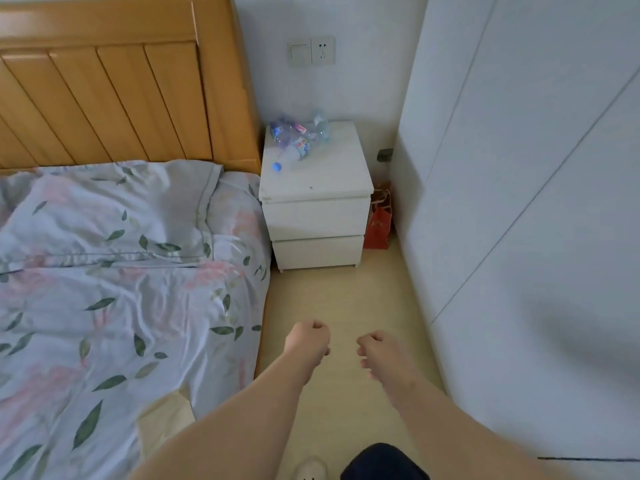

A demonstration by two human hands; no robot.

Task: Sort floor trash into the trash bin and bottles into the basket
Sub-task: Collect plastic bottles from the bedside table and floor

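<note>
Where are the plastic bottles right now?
Head view, upper centre: the plastic bottles lie heaped at the rear left on the white nightstand, just right of the wooden headboard, below the wall socket.

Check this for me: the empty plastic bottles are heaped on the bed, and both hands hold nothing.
One thing is wrong. The head view shows the plastic bottles heaped on top of the white nightstand, not on the bed beside it. The rest stands: the left hand and the right hand hold nothing.
</note>
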